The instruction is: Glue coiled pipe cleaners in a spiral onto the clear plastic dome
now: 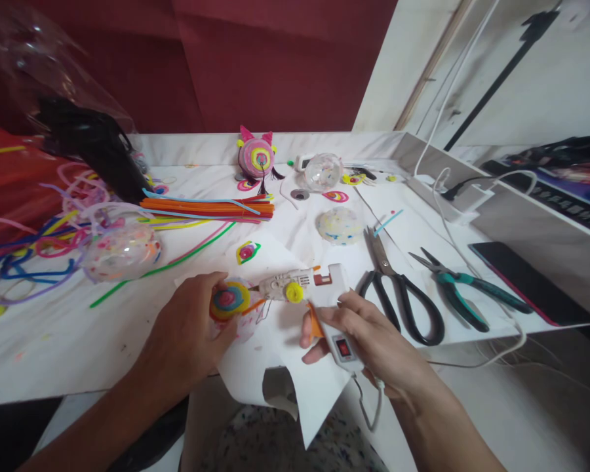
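Note:
My left hand (189,328) is closed round a clear ball that carries a disc of coiled pipe cleaner (230,299) in yellow, blue, orange and pink. In my right hand (358,328) is a white hot glue gun (341,282) with an orange trigger and a red switch. Its nozzle points left and meets the right edge of the disc; whether glue comes out is too small to tell. A yellow round piece (294,292) shows against the gun's barrel. Below both hands lies white paper (285,347) with a hole cut in it.
Black-handled scissors (386,269), green pliers (457,282) and a phone (526,282) lie on the right. Pipe cleaners (206,208) and a clear dome (122,251) are on the left. Behind stand a pink decorated ball (257,157) and more clear domes (339,226).

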Tool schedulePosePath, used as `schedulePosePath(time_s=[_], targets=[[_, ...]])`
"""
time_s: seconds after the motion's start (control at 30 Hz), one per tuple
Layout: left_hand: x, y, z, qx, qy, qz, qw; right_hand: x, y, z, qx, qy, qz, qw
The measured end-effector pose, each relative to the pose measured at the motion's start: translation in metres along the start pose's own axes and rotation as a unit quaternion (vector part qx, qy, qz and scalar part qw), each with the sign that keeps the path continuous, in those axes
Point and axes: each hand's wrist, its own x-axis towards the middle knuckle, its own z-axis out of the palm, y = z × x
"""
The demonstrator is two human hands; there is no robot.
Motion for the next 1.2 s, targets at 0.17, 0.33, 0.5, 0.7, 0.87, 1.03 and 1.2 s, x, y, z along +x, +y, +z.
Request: schedulePosePath(time_s=[0.17,0.33,0.5,0.7,0.87,1.03,1.2], targets=[[0.001,0.001,-0.002,0.000,-0.011,-0.013,1.000,-0.015,-0.005,0.003,0.007,0.024,0.027,0.999],[0.002,0.003,-0.003,0.008,0.001,-0.006,1.000,-0.020,0.000,0.006,0.018,0.045,0.022,0.999],[0.003,0.005,-0.004,0.022,-0.011,-0.017,1.000,-0.015,0.013,0.004,0.030,0.030,-0.026,0.999],[0.005,0.003,-0.002,0.018,0.011,-0.014,1.000,-0.018,0.020,0.005,0.021,0.001,-0.070,0.997],[0.003,0.002,-0.004,0.023,0.002,0.005,1.000,-0.022,0.026,0.008,-0.031,0.005,-0.093,0.995],[0.005,0.005,-0.007,0.031,-0.013,-0.013,0.999,-0.032,0.022,0.006,-0.035,0.019,-0.096,0.995],[0.013,0.001,-0.006,0.044,-0.034,-0.055,0.997,-0.060,0.012,-0.005,-0.038,0.101,-0.226,0.968]])
